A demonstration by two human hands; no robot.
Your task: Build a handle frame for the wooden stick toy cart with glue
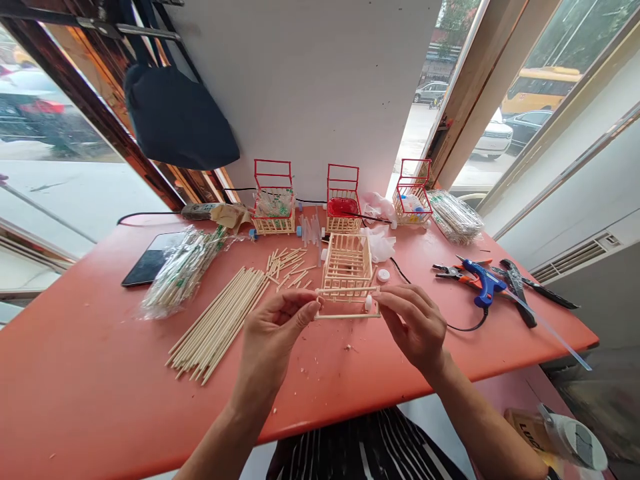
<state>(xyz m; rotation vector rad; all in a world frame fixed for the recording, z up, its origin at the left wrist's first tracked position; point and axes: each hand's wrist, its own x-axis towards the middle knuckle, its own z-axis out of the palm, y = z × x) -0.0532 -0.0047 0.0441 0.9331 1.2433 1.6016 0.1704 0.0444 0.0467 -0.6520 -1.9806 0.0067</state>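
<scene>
Between my two hands is a small rectangular frame of wooden sticks (345,317), held up over the near part of the table. My left hand (280,320) pinches its left end between thumb and fingers. At the right end, my right hand (413,320) pinches the frame with its fingertips. Just behind it stands a plain wooden stick basket (347,260) with slatted sides and white wheels. Short cut sticks (287,267) lie scattered left of the basket, and a pile of long sticks (217,323) lies beyond my left hand.
Three carts with red handles, a left one (274,213), a middle one (343,207) and a right one (414,200), line the back. A blue glue gun (487,283) and pliers (447,272) lie right. Bagged sticks (185,270) rest left on the red table (100,373).
</scene>
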